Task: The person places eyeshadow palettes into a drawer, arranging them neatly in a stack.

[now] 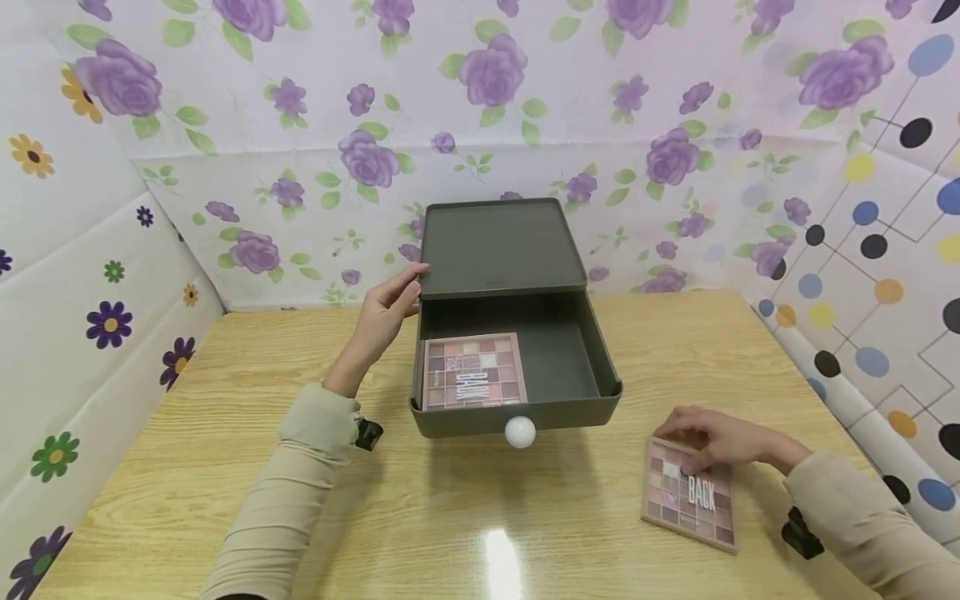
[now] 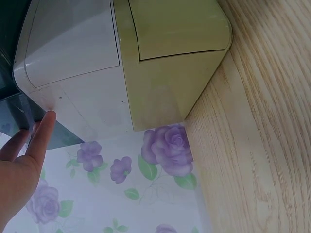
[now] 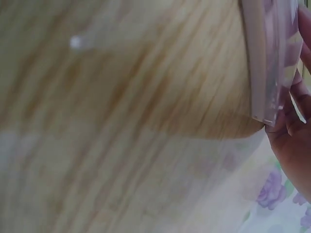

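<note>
The right hand (image 1: 708, 437) pinches an eyeshadow palette (image 1: 693, 504) right of the drawer organizer (image 1: 498, 246); the left hand (image 1: 382, 315) touches the organizer's left side, fingers nearly straight; a second palette (image 1: 474, 371) lies in its open drawer (image 1: 558, 358); ideally, steady the organizer and lift by the edges.

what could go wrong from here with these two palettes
The right hand grips a makeup palette near one end, so it might slip if lifted. It could also knock the other palette, lying in the left part of the open drawer. The drawer juts forward, so pressing on it might tip the cabinet the left hand touches.
</note>
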